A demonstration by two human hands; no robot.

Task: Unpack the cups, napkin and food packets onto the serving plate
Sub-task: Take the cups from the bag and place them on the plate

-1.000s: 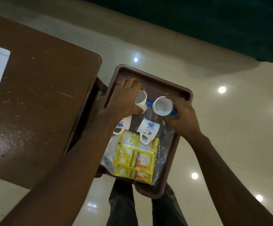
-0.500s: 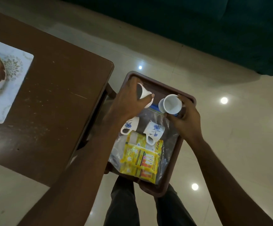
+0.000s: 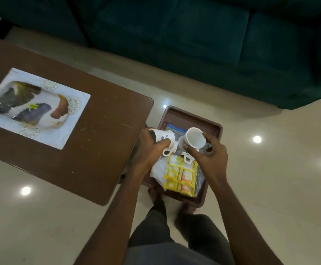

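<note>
A brown tray (image 3: pixel 194 115) rests below me, to the right of the table. My left hand (image 3: pixel 148 150) grips a white cup with a blue flower (image 3: pixel 162 135), tipped on its side over the tray's left edge. My right hand (image 3: pixel 208 155) holds a second white cup (image 3: pixel 194 138), its mouth facing me. Two more cup handles (image 3: pixel 186 157) show beneath the hands. Yellow food packets (image 3: pixel 180 175) and a white napkin (image 3: pixel 157 169) lie in a clear plastic bag (image 3: pixel 173 129) on the tray. The white rectangular serving plate (image 3: pixel 64 92) lies on the table, far left.
The brown wooden table (image 3: pixel 98 150) fills the left side, its right edge next to the tray. A dark green sofa (image 3: pixel 194 44) runs along the top. My legs (image 3: pixel 156 226) are under the tray, on a glossy tiled floor (image 3: pixel 270 169).
Both hands have lifted their cups clear of the bag. The left cup has shifted left toward the table edge. The view has swung so the whole serving plate shows.
</note>
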